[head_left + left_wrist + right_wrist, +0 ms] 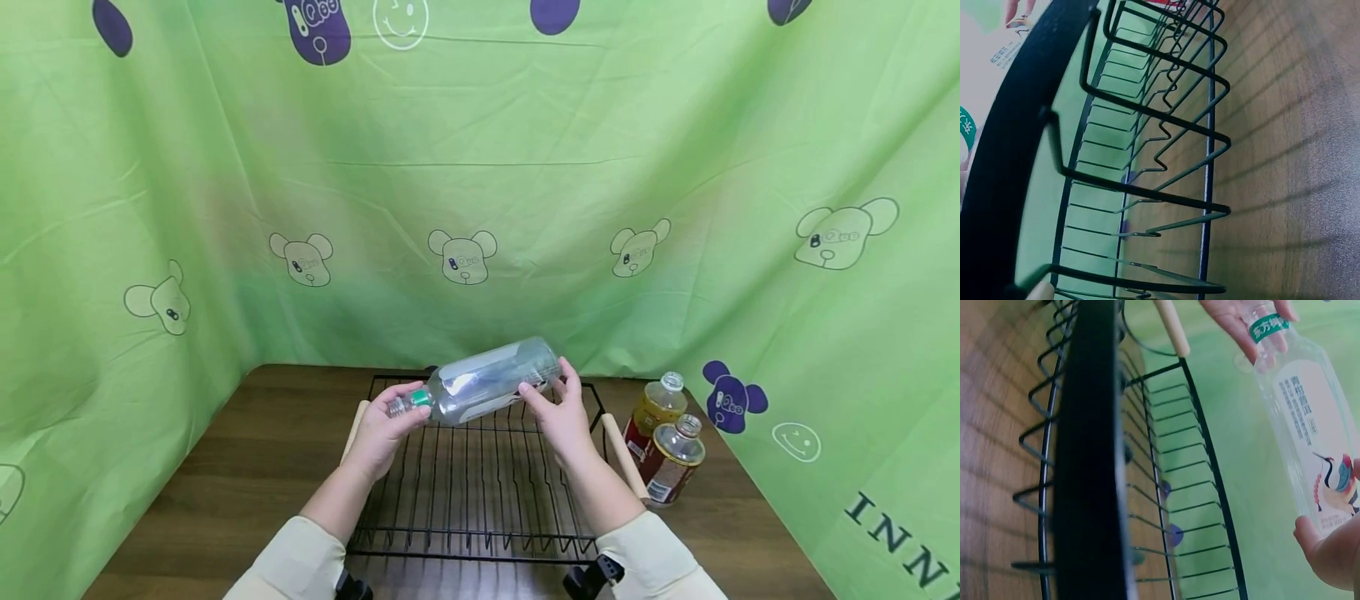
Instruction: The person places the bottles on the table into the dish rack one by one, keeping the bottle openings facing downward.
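A clear plastic bottle [491, 379] with a green neck band lies tilted in the air over a black wire rack [480, 483]. My left hand [384, 429] grips its neck end. At the base end, my right hand [558, 408] holds it between thumb and fingers. In the right wrist view the bottle [1310, 425] shows a white label with a crane picture, and no cap is visible on its mouth. The left wrist view mostly shows the rack's wires [1147, 119]; only a sliver of the bottle's label appears at its left edge.
Two uncapped bottles with red labels, a rear one [656, 408] and a nearer one [672, 462], stand right of the rack. The rack has wooden handles, the right one [624, 457] beside my forearm. Green printed cloth [465, 192] hangs behind the brown wooden table [210, 483].
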The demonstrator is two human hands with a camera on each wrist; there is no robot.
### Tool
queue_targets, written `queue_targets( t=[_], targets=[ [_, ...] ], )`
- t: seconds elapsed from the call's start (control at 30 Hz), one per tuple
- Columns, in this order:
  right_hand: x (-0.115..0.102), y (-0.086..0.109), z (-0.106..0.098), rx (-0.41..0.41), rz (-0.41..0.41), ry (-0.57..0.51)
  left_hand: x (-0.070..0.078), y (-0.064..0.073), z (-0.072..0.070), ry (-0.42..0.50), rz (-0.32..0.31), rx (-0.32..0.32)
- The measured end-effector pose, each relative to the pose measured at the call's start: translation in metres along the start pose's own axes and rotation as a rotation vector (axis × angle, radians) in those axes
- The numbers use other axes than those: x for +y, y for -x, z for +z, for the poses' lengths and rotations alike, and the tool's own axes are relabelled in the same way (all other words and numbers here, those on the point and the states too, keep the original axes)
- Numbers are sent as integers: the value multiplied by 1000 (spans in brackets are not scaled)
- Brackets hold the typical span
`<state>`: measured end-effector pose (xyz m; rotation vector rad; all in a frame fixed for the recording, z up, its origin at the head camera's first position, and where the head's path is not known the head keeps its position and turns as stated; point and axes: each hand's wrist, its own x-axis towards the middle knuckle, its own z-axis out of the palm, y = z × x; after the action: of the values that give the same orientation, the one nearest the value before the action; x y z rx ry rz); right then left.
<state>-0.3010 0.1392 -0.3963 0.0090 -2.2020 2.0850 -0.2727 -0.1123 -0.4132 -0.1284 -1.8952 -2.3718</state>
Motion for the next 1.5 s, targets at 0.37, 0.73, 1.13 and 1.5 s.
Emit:
queue_targets(
  t=[0.37, 0.73, 1.13, 1.5],
  targets=[
    [-1, 0, 7, 8, 48, -229, -5, 4, 7, -58, 22, 0],
    [-7, 4, 12, 4, 91, -312, -5, 6, 11, -75, 12, -32],
    [-14, -1, 9, 26, 70, -357, -7, 8, 10, -164, 2, -136],
    [-25, -8, 10, -7, 22, -253, -7, 11, 3, -210, -12, -232]
  ],
)
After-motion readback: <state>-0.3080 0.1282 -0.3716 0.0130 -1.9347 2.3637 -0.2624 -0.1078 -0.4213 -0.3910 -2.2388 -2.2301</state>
